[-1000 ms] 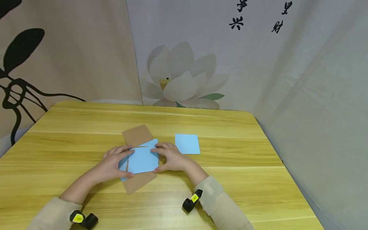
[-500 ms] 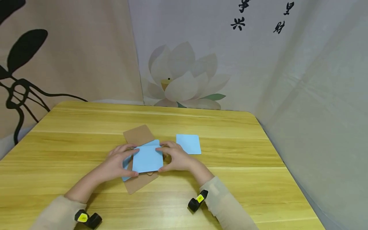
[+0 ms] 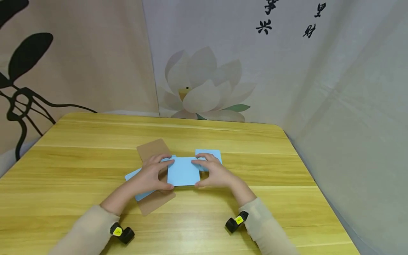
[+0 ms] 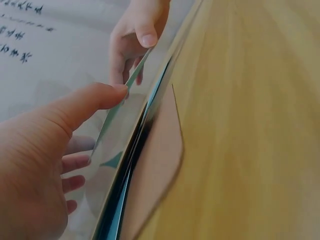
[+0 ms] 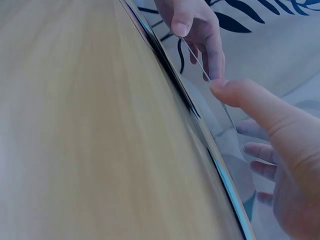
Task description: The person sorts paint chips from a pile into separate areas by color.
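Note:
A light blue square card (image 3: 183,172) with rounded corners is held between both hands. My left hand (image 3: 152,177) pinches its left edge, thumb at the near corner and fingers at the far one. The right hand (image 3: 217,174) grips the right edge the same way. In the left wrist view the card (image 4: 112,117) appears edge-on, raised above the table. Beneath the left forearm and hand lies another blue card (image 3: 145,196), partly hidden, crossed with brown card (image 3: 153,149). A further blue card (image 3: 213,152) lies behind the right hand, partly covered by its fingers.
The wood-grain table (image 3: 271,212) has a far edge in front of a hanging cloth (image 3: 204,21) printed with a lotus and characters. Black wrist cameras (image 3: 122,233) sit on both sleeves.
Both hands have carried the blue card to the right, from over the crossed cards toward the separate blue card. More of the lower blue card now shows on the left.

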{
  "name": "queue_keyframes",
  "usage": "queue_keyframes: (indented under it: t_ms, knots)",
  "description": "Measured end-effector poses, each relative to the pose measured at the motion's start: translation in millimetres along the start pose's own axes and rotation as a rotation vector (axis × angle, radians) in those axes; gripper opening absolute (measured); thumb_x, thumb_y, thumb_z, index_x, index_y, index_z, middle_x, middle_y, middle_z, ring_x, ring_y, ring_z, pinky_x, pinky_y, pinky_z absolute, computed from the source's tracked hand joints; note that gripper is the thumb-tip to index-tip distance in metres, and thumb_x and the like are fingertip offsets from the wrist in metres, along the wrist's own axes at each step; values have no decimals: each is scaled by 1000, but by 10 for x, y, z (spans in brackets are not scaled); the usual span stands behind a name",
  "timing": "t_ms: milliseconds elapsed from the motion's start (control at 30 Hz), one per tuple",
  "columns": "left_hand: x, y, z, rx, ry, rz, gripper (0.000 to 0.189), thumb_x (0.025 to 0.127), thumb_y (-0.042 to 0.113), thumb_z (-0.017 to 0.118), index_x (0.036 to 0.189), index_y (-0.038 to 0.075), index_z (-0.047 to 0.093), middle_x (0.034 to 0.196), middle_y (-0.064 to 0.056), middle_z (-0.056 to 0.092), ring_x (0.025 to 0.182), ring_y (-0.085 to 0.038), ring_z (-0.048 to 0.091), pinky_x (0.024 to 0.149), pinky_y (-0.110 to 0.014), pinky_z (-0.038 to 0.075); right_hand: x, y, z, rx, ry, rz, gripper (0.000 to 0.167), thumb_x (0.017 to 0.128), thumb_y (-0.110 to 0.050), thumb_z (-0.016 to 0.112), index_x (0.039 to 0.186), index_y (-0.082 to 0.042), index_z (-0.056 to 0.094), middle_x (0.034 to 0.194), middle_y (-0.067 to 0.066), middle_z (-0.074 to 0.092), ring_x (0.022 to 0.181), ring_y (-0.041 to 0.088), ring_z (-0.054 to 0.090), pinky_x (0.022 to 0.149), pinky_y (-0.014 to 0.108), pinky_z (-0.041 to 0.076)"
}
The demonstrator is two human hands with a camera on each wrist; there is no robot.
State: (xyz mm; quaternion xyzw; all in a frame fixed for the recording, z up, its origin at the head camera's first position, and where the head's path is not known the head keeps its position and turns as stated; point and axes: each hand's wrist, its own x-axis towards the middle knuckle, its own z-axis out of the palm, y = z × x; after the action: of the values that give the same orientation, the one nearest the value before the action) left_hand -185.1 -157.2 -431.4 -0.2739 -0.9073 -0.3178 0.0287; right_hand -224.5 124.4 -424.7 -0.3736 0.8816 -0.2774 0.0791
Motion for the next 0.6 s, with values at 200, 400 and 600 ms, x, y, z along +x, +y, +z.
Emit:
queue_keyframes:
  t_ms: [200,400,600]
  knots:
    - [203,101,88,13,-30,-9,85,69,42,83,139,6,50,144,-12,39,133,-37,26,103,-62,15,-121,166,-101,44,13,31,79,75,-37,81,143,-17,47,150,6,30,137,23,24,102,45,34]
    - [399,153,162,51,-63,-12,86,71,44,82,140,7,49,146,-13,37,135,-39,25,104,-64,15,-189,287,-218,64,29,42,79,75,-34,82,142,-14,47,149,7,29,136,27,25,101,49,34]
    - [600,186,226,52,-111,-19,86,72,44,82,142,6,47,148,-15,33,136,-39,22,105,-63,14,-218,413,-320,87,23,81,80,74,-33,83,143,-13,47,150,7,28,136,28,23,103,51,31]
